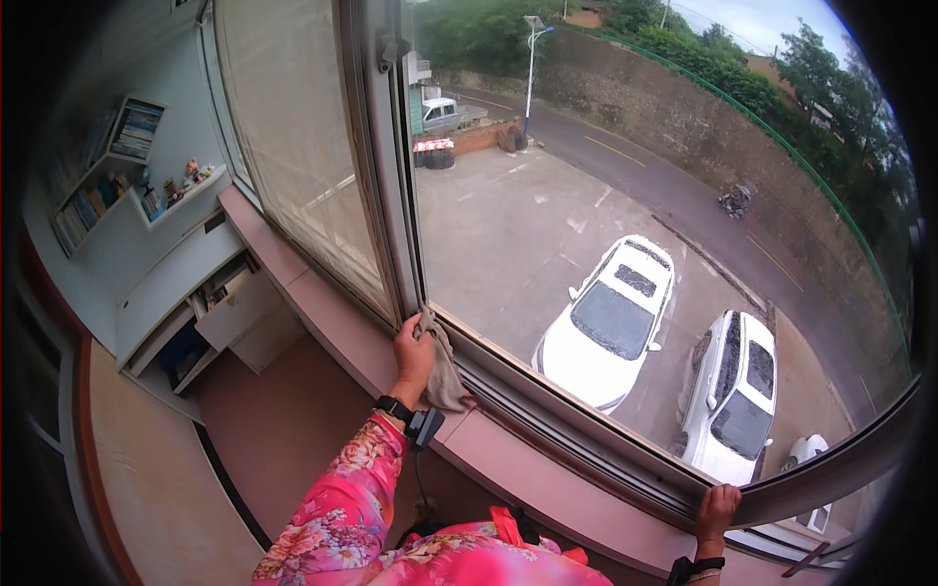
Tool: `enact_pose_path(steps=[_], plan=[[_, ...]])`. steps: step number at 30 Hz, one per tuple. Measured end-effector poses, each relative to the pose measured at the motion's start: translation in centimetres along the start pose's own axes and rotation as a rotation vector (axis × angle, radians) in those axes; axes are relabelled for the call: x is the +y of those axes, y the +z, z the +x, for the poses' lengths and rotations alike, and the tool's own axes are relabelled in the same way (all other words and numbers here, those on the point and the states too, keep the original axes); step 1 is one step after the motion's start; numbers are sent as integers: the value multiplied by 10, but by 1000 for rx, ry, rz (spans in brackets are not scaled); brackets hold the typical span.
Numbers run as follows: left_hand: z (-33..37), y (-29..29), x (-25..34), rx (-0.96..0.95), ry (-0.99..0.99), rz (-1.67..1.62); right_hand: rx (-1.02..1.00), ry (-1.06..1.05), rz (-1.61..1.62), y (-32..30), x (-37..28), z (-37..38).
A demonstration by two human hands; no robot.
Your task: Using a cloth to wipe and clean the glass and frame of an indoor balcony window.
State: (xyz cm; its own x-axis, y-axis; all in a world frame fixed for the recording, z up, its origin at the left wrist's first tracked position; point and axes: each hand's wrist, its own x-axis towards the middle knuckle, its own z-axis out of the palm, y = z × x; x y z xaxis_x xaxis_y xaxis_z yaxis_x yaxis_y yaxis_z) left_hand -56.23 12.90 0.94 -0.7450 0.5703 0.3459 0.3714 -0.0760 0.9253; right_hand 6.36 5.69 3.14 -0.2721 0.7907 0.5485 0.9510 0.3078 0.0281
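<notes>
My left hand (415,354) is closed on a grey-brown cloth (445,376) at the foot of the upright window frame (389,176). The cloth hangs down over the inner edge of the window track (586,430), its lower end on the pinkish sill (547,483). At the lower right my right hand (718,506) has its fingers curled over the bottom frame (821,483) of the window, gripping it. Both wrists wear dark bands, and a small dark device (424,428) sits on the left one.
To the left are a beige blind (293,137), wall shelves (137,127) with books and figurines, and a low cabinet (230,313) with an open door. Beyond the window lie a paved yard with white cars (611,317), a road and a tall wall (625,88).
</notes>
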Motion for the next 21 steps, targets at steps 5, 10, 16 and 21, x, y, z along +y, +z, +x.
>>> enact_pose_path(steps=[5,10,16,21], plan=[[47,-28,139,31,367,-288,1,-4,35,0,12,-10],[120,-46,271,225,1006,183,34,3,25,2,10,-6],[133,-20,215,349,1186,905,54,-4,39,19,14,-7],[93,-36,134,82,1206,1090,101,-19,19,8,4,-3]])
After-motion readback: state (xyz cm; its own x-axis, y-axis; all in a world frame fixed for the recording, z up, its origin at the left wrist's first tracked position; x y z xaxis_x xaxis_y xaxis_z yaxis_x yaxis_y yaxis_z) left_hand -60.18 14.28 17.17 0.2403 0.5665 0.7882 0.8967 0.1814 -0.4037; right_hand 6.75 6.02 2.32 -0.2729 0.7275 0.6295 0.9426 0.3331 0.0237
